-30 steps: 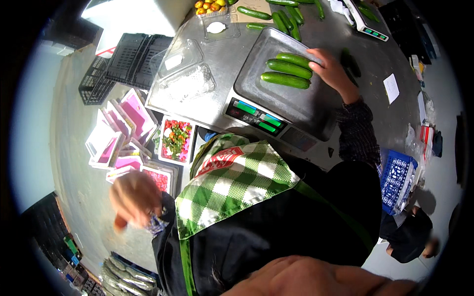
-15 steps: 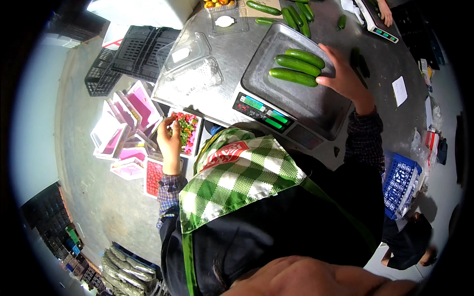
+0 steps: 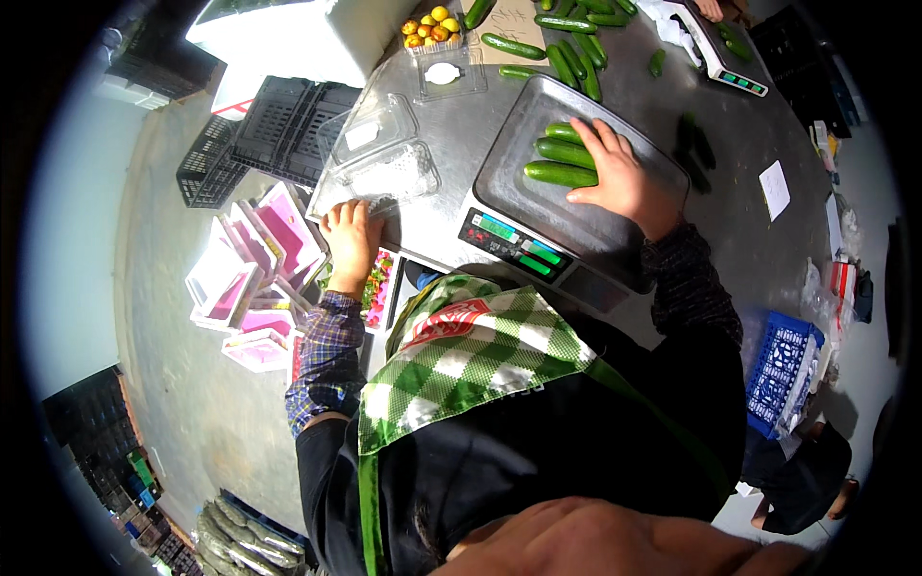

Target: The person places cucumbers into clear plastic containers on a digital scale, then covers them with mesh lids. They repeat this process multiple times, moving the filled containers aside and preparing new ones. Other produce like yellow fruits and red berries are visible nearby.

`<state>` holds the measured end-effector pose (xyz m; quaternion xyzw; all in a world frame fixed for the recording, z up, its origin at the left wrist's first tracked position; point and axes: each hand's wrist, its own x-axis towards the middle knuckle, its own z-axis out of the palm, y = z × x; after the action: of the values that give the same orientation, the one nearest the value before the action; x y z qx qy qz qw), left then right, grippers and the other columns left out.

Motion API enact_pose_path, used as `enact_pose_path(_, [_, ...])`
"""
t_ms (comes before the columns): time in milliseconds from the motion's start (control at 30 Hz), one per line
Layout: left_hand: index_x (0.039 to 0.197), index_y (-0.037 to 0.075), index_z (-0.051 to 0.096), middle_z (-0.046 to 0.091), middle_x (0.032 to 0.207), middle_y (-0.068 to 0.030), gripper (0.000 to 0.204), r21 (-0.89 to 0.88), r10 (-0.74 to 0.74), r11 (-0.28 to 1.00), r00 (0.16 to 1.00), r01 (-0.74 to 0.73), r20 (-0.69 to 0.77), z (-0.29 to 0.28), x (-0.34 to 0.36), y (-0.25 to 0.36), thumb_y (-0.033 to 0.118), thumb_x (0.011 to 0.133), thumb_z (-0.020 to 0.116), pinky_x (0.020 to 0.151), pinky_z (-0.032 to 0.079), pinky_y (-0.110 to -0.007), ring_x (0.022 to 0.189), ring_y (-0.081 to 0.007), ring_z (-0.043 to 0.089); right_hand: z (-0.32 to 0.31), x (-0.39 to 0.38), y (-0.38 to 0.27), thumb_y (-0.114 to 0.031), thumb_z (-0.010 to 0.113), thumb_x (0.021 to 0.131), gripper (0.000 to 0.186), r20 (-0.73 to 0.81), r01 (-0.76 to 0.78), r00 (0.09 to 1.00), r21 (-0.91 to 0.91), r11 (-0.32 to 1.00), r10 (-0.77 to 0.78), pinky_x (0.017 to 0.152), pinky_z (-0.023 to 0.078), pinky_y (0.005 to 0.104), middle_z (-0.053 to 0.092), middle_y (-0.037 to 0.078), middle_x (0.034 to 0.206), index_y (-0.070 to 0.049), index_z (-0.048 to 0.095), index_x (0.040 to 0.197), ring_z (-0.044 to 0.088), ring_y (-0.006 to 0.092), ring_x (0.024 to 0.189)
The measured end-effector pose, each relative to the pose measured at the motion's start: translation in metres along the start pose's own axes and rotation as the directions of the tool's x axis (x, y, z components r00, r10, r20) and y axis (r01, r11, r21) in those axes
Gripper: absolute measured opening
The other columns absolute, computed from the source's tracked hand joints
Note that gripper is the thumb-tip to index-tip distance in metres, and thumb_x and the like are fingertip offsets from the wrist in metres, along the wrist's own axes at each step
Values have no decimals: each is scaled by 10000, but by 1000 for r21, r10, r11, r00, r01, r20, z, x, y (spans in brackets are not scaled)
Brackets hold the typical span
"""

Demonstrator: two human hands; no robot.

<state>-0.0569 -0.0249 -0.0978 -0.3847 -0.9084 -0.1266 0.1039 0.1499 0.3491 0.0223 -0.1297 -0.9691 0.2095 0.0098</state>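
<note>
My right hand (image 3: 622, 180) spans three green cucumbers (image 3: 560, 174) lying side by side on the metal pan (image 3: 519, 115) of a digital scale (image 3: 509, 240). Its thumb is at the near cucumber and its fingers reach past the far one, covering their right ends. At the table's left edge is my left hand (image 3: 351, 240), back up and fingers bent; its fingertips and anything in them are hidden. It sits over the far end of a tray of red and green pieces (image 3: 377, 288), beside an opened clear plastic clamshell (image 3: 399, 173).
Loose cucumbers (image 3: 576, 67) and a punnet of yellow-orange fruit (image 3: 432, 31) lie at the back. Pink-lined white trays (image 3: 254, 254) pile up at left, near black crates (image 3: 279, 130). Far right hold a second scale (image 3: 722, 62), a co-worker's hand (image 3: 709, 10) and a blue basket (image 3: 783, 374).
My right hand has moved left, over the cucumbers from their right ends. My left hand has left the tray's side and shifted up to the table edge. The view has tilted slightly.
</note>
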Motion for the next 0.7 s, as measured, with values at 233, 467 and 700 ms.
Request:
enact_pose_path(233, [857,130,631,583,809,1,69,76,137,988,988,-131,-71,-2,8,1,162,797,641,1021,224,-572,887,-210,549,10,18,-8,-347,798,564,958,-47,-9,999,-263,965,-3,933,392,455,459,167,1177,-202,353,1399,448,349,1123])
enact_pose_path(467, [870,93,623,570,789,-46,97,-116,50,990,977,-76,-208,-48,19,10,95,780,660,1014,280,-500,829,-234,566,11,16,-9,-366,778,534,982,-3,-10,1000,-260,966,10,901,382,493,477,156,1094,-229,338,1401,450,349,1071])
enact_pose_path(700, [926,73,606,553,820,-46,215,-198,183,946,926,-257,-330,-117,57,61,14,728,665,1068,240,-495,850,-238,551,4,-9,-3,-279,778,529,951,-65,-39,997,-123,992,32,900,407,446,478,142,1060,-230,373,1388,481,353,1030])
